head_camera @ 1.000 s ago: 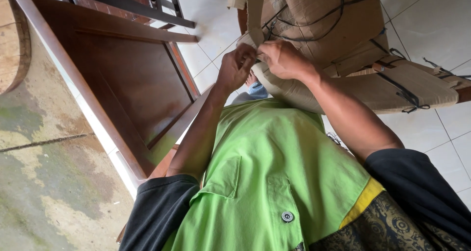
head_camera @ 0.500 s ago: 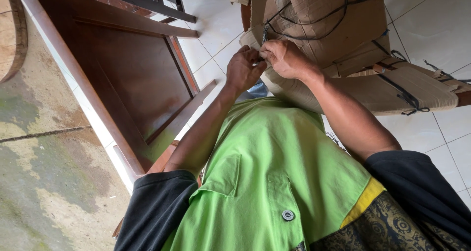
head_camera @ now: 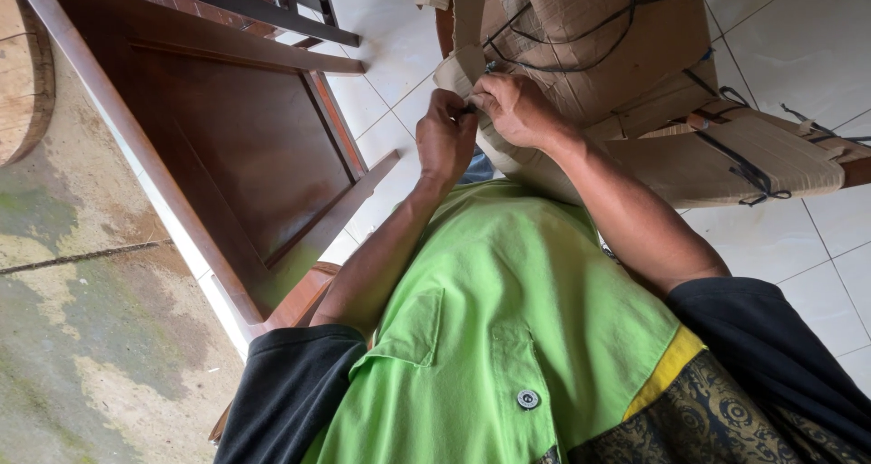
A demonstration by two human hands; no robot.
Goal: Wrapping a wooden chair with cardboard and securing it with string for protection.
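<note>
Both hands met at the near edge of the cardboard-wrapped bundle (head_camera: 626, 74) on the white tiled floor (head_camera: 798, 29). The left hand (head_camera: 446, 137) and right hand (head_camera: 519, 108) pinched a black cord (head_camera: 470, 110) between their fingertips.

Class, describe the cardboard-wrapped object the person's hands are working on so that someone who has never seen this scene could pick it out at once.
Start at the white tiled floor, top right. On it stands a bundle wrapped in brown cardboard and bound with thin black cords, where the left hand and right hand meet. Unlike the dark polished wooden frame to its left, it is pale, creased and tied.
</note>
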